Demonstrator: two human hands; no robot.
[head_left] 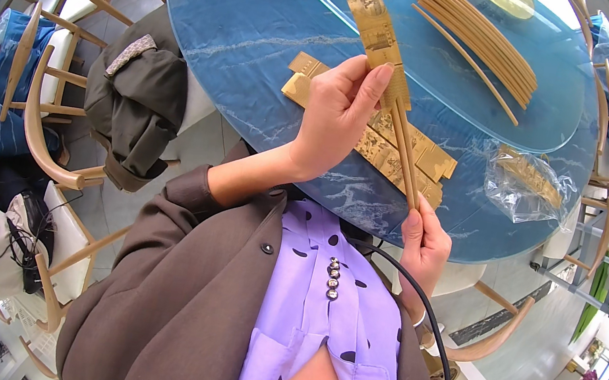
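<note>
Above the near side of the table, my left hand [338, 111] pinches a long gold printed paper chopstick sleeve [374, 24] between thumb and fingers. A pair of wooden chopsticks [406, 152] runs out of the sleeve's lower end, their far tips hidden inside it. Lower right, the thumb and fingers of my right hand [426, 243] grip the near ends of the chopsticks. Under my hands several more gold sleeves [432, 159] lie on the blue tablecloth, partly covered by my left hand and forearm.
A row of wooden chopsticks [483, 39] lies on the round glass turntable [547, 134]. Right of the sleeves is a clear plastic bag [527, 185] with gold sleeves inside. Wooden chairs [51, 115] stand around; a dark jacket [140, 90] hangs on one. A black cable [432, 296] crosses my front.
</note>
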